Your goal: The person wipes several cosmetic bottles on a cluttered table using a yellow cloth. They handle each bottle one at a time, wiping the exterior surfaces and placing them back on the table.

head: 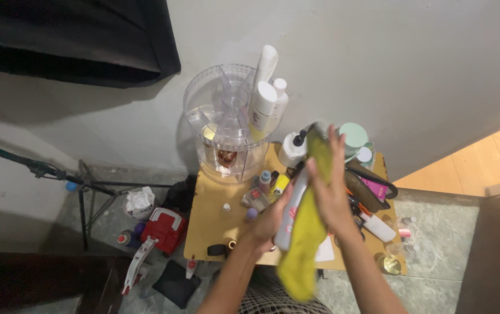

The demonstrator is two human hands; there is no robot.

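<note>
**Over the small bench: two hands, a spray can and a yellow cloth**

Above the front half of the low wooden bench (209, 232), both hands meet around a tall silver-grey spray can (292, 214), held up in the air and tilted, its top toward the back wall. The left hand (268, 224) grips the can from below and from the left, fingers pressed around its lower body. The right hand (329, 189) lies flat against a yellow cloth (303, 244), fingers (336, 145) stretched long and close together, pressing the cloth onto the can's right side. The cloth drapes down past the can's base and hangs over the front edge of the bench; its upper end is blurred.

At the back left corner of the bench stands a clear round organiser (218, 122) with divided compartments. White bottles (266, 99) stand in its right-hand sections, and a small amber jar (227, 157) shows in its lower tier. Just right of it, along the back edge, sit a white pump bottle (292, 149) and a pale green round lid (354, 136). Small bottles and tubes crowd the middle of the bench, between the organiser and the hands. Near the right edge lie a dark pouch with pink inside (372, 185) and a white tube (378, 227).

On the floor to the left of the bench are a red and white appliance (162, 232), a crumpled white bag (139, 202) and the legs of a black stand (87, 192).
</note>
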